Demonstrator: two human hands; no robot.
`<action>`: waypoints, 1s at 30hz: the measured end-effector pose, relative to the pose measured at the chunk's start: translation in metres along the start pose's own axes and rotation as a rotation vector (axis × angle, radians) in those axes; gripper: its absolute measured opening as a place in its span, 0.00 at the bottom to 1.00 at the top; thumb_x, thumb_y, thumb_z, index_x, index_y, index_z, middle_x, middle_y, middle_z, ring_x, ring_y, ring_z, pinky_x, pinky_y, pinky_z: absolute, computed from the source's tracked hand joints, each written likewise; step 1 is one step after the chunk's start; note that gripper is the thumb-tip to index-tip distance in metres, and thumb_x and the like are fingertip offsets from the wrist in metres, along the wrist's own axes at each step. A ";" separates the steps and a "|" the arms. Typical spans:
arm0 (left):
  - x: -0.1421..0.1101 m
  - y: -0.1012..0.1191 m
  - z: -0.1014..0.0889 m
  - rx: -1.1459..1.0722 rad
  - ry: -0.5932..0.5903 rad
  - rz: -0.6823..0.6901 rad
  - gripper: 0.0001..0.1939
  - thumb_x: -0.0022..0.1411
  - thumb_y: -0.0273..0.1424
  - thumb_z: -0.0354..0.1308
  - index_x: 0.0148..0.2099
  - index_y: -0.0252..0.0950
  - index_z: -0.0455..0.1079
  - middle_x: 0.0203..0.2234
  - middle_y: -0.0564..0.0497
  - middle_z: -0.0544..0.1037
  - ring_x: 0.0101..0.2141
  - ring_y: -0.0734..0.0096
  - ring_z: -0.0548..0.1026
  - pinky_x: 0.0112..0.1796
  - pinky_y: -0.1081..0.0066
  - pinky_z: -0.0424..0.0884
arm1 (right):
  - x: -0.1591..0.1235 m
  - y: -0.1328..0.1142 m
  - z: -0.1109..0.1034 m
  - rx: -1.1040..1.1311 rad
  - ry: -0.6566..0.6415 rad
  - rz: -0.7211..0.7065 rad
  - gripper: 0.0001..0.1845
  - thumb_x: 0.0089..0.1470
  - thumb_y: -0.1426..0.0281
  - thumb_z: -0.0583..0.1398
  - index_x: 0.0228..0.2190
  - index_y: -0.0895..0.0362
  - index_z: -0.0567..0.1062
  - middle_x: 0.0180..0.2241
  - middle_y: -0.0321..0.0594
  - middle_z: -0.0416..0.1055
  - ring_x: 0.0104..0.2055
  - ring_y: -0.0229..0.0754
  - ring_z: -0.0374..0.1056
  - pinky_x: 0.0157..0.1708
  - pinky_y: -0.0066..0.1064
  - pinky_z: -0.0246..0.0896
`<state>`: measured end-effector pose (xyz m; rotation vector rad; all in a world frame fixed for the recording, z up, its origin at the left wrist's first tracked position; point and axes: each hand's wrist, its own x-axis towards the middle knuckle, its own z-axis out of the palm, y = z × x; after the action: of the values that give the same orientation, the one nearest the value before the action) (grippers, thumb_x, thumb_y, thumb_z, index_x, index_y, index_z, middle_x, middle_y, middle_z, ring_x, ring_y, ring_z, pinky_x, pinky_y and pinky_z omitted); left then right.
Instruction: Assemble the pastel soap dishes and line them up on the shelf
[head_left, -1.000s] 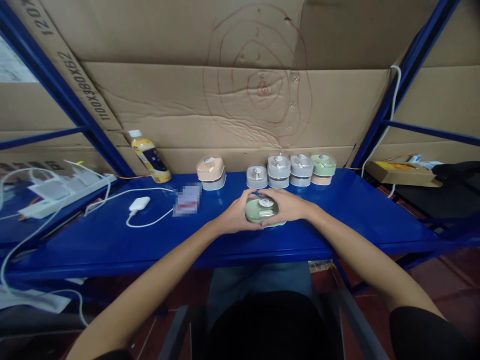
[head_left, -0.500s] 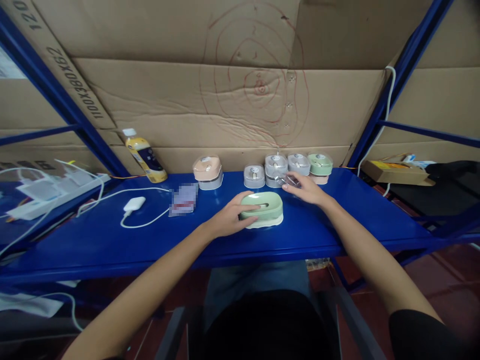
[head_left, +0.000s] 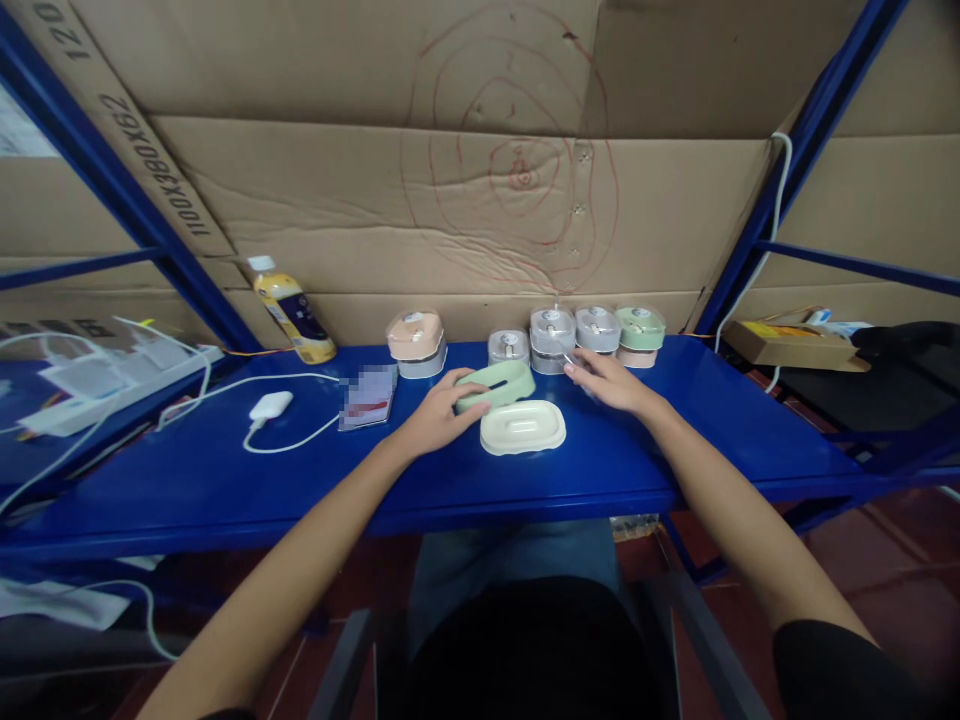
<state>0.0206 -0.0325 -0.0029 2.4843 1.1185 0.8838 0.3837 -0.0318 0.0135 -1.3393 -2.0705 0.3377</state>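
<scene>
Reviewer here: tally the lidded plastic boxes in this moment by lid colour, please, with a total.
Peach-lidded box: 1
Grey-lidded boxes: 3
Green-lidded box: 1
Opened one, green lid in the left hand, cream base: 1
Total: 6

flattened cardboard sheets (head_left: 300, 200) walling the back, blue steel shelving (head_left: 187, 500), dark red tiled floor (head_left: 885, 570)
</scene>
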 end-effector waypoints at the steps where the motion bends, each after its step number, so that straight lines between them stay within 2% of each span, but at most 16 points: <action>1: -0.002 0.007 0.004 -0.021 -0.029 0.045 0.26 0.73 0.52 0.58 0.59 0.39 0.81 0.66 0.38 0.71 0.67 0.43 0.72 0.70 0.46 0.66 | 0.000 -0.001 0.000 0.011 0.011 0.013 0.37 0.71 0.41 0.55 0.62 0.56 0.76 0.45 0.49 0.85 0.44 0.53 0.81 0.49 0.50 0.78; 3: -0.006 0.021 0.011 -0.054 -0.099 0.112 0.25 0.72 0.50 0.61 0.62 0.41 0.80 0.69 0.39 0.68 0.69 0.44 0.70 0.71 0.48 0.65 | -0.001 -0.006 0.002 0.050 0.027 0.011 0.38 0.69 0.41 0.58 0.64 0.56 0.75 0.51 0.51 0.84 0.48 0.55 0.80 0.53 0.53 0.76; 5: -0.008 0.030 0.016 -0.083 -0.163 0.146 0.25 0.70 0.48 0.64 0.63 0.42 0.79 0.69 0.39 0.68 0.68 0.44 0.71 0.71 0.48 0.66 | -0.002 -0.012 0.005 0.074 0.039 -0.064 0.40 0.66 0.41 0.62 0.66 0.56 0.74 0.58 0.54 0.80 0.54 0.58 0.79 0.56 0.56 0.74; 8: -0.009 0.033 0.021 -0.122 -0.182 0.136 0.34 0.65 0.46 0.70 0.69 0.42 0.71 0.67 0.38 0.71 0.67 0.42 0.73 0.70 0.47 0.68 | -0.003 -0.024 0.012 0.100 0.019 -0.221 0.46 0.59 0.42 0.68 0.67 0.57 0.73 0.64 0.57 0.76 0.62 0.62 0.75 0.62 0.57 0.70; 11: -0.009 0.030 0.025 -0.174 -0.145 0.059 0.53 0.57 0.45 0.76 0.77 0.38 0.57 0.68 0.34 0.70 0.69 0.38 0.71 0.69 0.43 0.67 | -0.006 -0.040 0.018 0.085 -0.062 -0.338 0.49 0.54 0.42 0.72 0.67 0.56 0.74 0.63 0.56 0.77 0.63 0.62 0.74 0.64 0.57 0.69; 13: -0.010 0.028 0.028 -0.222 -0.134 0.026 0.61 0.53 0.45 0.78 0.79 0.37 0.49 0.69 0.32 0.70 0.69 0.36 0.70 0.69 0.42 0.67 | -0.009 -0.049 0.020 0.062 -0.112 -0.353 0.49 0.53 0.42 0.73 0.68 0.55 0.74 0.60 0.55 0.78 0.61 0.61 0.75 0.63 0.57 0.69; 16: -0.011 0.027 0.031 -0.257 -0.125 0.031 0.66 0.53 0.43 0.78 0.81 0.37 0.41 0.69 0.31 0.69 0.68 0.37 0.71 0.68 0.40 0.67 | -0.012 -0.056 0.022 0.031 -0.125 -0.332 0.51 0.52 0.41 0.73 0.68 0.55 0.74 0.58 0.55 0.77 0.59 0.62 0.75 0.62 0.58 0.70; 19: -0.012 0.031 0.033 -0.219 -0.136 0.047 0.70 0.53 0.41 0.77 0.82 0.37 0.33 0.72 0.29 0.64 0.71 0.35 0.67 0.70 0.39 0.65 | -0.015 -0.059 0.024 -0.011 -0.151 -0.323 0.53 0.50 0.41 0.74 0.68 0.56 0.74 0.59 0.56 0.76 0.59 0.63 0.76 0.61 0.58 0.71; 22: -0.013 0.036 0.032 -0.154 -0.150 0.053 0.70 0.54 0.38 0.75 0.83 0.37 0.30 0.74 0.28 0.58 0.72 0.32 0.64 0.70 0.41 0.66 | -0.015 -0.063 0.028 -0.058 -0.207 -0.337 0.52 0.52 0.42 0.73 0.69 0.56 0.73 0.58 0.55 0.75 0.57 0.62 0.77 0.58 0.56 0.74; 25: -0.013 0.039 0.032 -0.106 -0.158 0.074 0.69 0.55 0.37 0.74 0.83 0.36 0.31 0.76 0.28 0.54 0.74 0.31 0.61 0.70 0.41 0.67 | -0.015 -0.067 0.031 -0.108 -0.225 -0.340 0.52 0.53 0.41 0.72 0.71 0.52 0.71 0.57 0.53 0.75 0.54 0.62 0.77 0.54 0.56 0.76; 30: -0.011 0.033 0.031 -0.171 -0.181 0.062 0.69 0.57 0.45 0.76 0.83 0.37 0.33 0.77 0.28 0.55 0.76 0.32 0.58 0.72 0.39 0.62 | -0.014 -0.070 0.031 -0.141 -0.261 -0.339 0.52 0.54 0.41 0.72 0.72 0.47 0.68 0.55 0.50 0.74 0.52 0.59 0.76 0.48 0.52 0.79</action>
<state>0.0536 -0.0624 -0.0159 2.4127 0.8737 0.7213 0.3169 -0.0714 0.0217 -1.0362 -2.5329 0.2302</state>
